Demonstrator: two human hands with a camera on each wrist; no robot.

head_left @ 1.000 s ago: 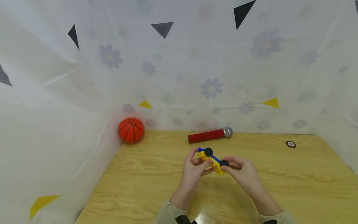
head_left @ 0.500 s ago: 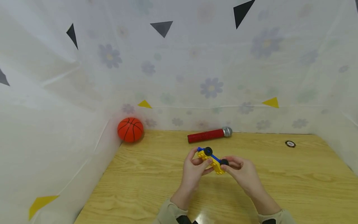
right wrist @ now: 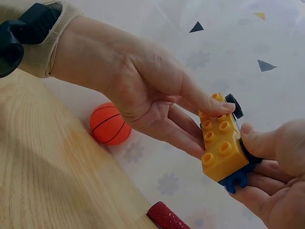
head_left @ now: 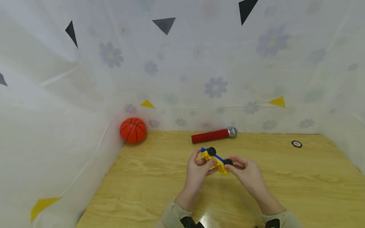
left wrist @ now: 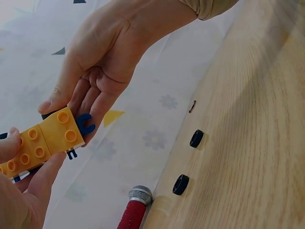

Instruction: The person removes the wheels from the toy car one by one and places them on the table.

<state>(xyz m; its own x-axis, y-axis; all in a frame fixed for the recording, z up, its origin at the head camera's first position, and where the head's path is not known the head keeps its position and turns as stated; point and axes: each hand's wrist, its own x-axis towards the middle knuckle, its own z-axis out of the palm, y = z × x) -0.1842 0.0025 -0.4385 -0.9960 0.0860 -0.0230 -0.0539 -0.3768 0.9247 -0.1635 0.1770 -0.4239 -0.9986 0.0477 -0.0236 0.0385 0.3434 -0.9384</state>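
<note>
A toy car [head_left: 220,165] of yellow studded bricks on a blue base with black wheels is held above the table, slanting down to the right. My left hand [head_left: 195,173] grips its left end, the thumb pressing the yellow studs. With thumb and fingers, my right hand [head_left: 250,176] pinches the black wheel [head_left: 228,162] at the lower right end. In the left wrist view, a blue hook sticks out from the end of the yellow bricks [left wrist: 56,131] by the right hand. The right wrist view shows another black wheel [right wrist: 234,105] beside the left thumb.
At the back lies a red microphone [head_left: 212,136]; an orange basketball [head_left: 133,130] sits in the left corner. A round black-and-white chip [head_left: 297,144] is far right. Two small black wheels, one nearer [left wrist: 180,184], stand on the table [head_left: 137,183] in the left wrist view.
The head view has tipped a little, so the table and everything on it appear slightly higher. Both hands keep the same hold on the toy car.
</note>
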